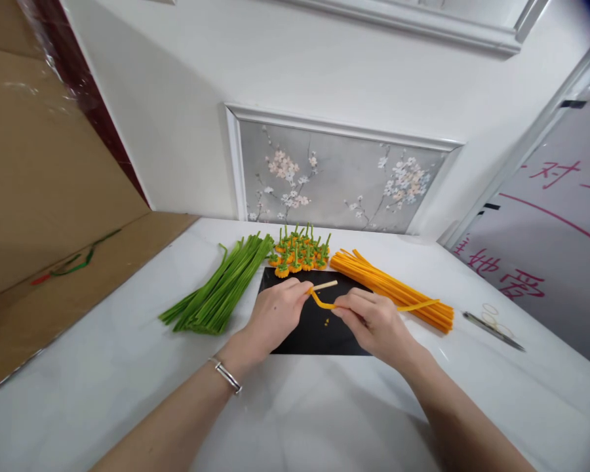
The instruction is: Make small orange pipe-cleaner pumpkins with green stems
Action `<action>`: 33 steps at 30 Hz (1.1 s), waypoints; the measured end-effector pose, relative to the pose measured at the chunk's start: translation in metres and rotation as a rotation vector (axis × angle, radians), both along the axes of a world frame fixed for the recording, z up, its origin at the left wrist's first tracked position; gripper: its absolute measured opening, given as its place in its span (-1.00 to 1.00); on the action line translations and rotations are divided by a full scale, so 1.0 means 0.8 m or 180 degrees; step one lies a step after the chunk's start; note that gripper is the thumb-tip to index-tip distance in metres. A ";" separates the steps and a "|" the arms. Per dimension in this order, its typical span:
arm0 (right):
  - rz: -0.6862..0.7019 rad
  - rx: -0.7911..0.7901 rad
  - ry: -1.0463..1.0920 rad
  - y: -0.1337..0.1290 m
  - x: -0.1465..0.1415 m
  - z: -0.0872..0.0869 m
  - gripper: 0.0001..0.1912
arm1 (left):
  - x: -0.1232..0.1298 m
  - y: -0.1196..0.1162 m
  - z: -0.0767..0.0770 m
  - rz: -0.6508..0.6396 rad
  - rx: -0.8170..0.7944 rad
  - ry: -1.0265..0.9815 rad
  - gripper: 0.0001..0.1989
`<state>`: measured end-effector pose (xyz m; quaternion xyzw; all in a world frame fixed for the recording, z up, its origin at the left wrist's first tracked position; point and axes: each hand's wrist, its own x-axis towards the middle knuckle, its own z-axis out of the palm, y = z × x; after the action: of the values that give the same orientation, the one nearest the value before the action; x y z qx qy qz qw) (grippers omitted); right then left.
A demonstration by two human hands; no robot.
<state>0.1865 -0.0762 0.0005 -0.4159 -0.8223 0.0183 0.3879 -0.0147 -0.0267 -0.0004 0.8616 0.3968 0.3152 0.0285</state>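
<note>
Over a black mat [295, 337], my left hand [280, 308] pinches a pale thin stick [326, 285] together with one end of an orange fuzzy stem [323, 304]. My right hand [371, 321] is closed on the same stem, whose free end sticks out to the right over the orange bundle. The stem bends between the two hands. Small orange bits [326, 322] lie on the mat. Just behind the mat stand several small orange pumpkin shapes [295, 257] with green stalks.
Green fuzzy stems [221, 285] lie bundled at the left, and an orange bundle [393, 288] at the right. Scissors [494, 330] lie farther right on the white table [142, 400]. Cardboard [54, 170] borders the left side; a wall stands behind.
</note>
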 end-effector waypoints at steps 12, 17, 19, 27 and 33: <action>-0.0651 -0.0030 0.0813 0.016 0.018 0.000 -0.82 | 0.013 -0.020 0.002 -0.0934 0.0313 0.0742 -0.78; -0.0761 -0.0285 0.0834 0.025 0.021 -0.007 -0.80 | 0.019 -0.029 0.007 -0.1172 0.0157 0.0572 -0.79; -0.0815 -0.0412 0.0759 0.027 0.023 -0.009 -0.79 | 0.019 -0.030 0.007 -0.1226 0.0130 0.0452 -0.78; -0.0471 -0.1022 -0.0070 0.023 0.021 -0.013 -0.72 | 0.018 -0.023 0.000 -0.1015 0.0245 -0.0216 -0.81; -0.0226 -0.1055 -0.0300 0.017 0.015 -0.015 -0.63 | 0.017 -0.020 -0.004 -0.0667 0.0179 -0.0721 -0.81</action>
<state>0.1988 -0.0623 -0.0116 -0.5033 -0.8101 0.1205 0.2755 -0.0012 -0.0428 -0.0033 0.8577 0.2899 0.4167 0.0817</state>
